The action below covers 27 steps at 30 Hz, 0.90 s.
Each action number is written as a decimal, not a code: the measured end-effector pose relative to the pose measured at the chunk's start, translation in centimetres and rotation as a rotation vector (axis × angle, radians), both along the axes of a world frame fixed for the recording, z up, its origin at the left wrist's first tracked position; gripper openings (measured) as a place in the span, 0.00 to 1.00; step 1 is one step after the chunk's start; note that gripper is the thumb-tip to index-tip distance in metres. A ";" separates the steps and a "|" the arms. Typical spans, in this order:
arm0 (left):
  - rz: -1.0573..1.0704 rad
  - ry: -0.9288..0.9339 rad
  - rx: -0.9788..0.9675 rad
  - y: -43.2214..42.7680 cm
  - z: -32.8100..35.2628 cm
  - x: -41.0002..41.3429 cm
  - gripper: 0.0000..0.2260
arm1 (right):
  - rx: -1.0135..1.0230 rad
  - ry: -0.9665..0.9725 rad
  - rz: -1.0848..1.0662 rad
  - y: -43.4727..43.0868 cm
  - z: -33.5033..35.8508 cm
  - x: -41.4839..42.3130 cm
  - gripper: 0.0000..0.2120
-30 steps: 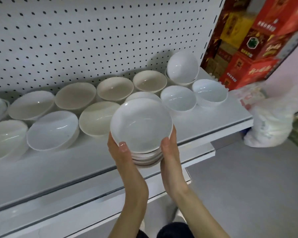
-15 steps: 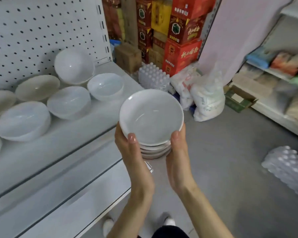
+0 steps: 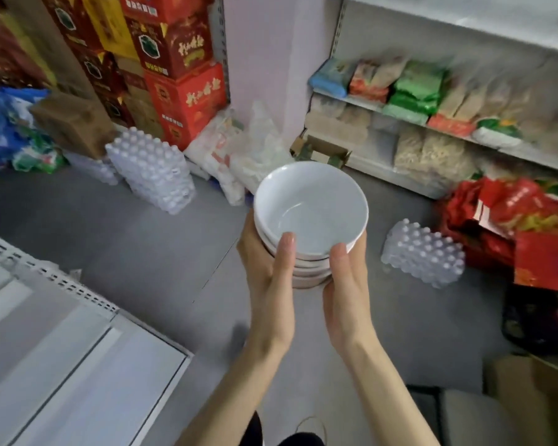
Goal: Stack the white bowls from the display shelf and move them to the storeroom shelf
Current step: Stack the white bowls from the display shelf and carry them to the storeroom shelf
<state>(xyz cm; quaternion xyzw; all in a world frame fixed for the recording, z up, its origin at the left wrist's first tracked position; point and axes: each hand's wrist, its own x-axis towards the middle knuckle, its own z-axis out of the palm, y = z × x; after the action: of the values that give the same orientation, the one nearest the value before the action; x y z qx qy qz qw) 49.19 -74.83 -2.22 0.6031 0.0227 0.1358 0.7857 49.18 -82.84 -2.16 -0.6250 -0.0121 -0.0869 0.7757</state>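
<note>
- Holding a stack of white bowls (image 3: 310, 210) off the ground, both hands clasp it from opposite sides above the grey floor (image 3: 142, 252).
- The left grip (image 3: 268, 278) grasps the left side of the stack. Its palm lies against the nested rims and its thumb lies up onto the near rim of the top bowl. Its fingers curl round the far side, mostly hidden.
- The right grip (image 3: 347, 284) grasps the right side in the same way, thumb tip on the near rim. Its fingers are out of sight behind and under the stack.
- Both forearms are bare and rise from the bottom edge, converging toward the bowls, with the wrists nearly straight.
- The bowls sit nested and upright with the top one open to the camera. Several rims show between the two thumbs.
- Beyond and to the right stands a white shelf (image 3: 361, 101) loaded with packets, well apart from the stack.
- Red cartons (image 3: 184, 101) are piled at the upper left.
- One wrapped pack of bottles (image 3: 152, 175) lies on the floor below the cartons, and another pack (image 3: 422, 255) lies just right of the hands.
- A white shelf unit (image 3: 62, 349) fills the lower left corner.
</note>
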 end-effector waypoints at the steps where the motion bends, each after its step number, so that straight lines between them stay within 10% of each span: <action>1: -0.026 -0.002 0.006 -1.3 -0.3 1.9 0.32 | 0.001 -0.008 -0.025 -1.3 -0.2 1.6 0.49; 27: -0.372 -0.077 -0.023 -51.0 3.5 63.3 0.36 | 0.003 -0.162 -0.399 -50.4 4.2 59.8 0.44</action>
<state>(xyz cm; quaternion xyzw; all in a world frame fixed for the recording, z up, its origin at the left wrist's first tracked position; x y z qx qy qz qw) 112.52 -125.83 1.33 0.5823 -0.1180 0.0108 0.8043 108.99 -133.26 2.00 -0.6047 0.0498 -0.2886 0.7406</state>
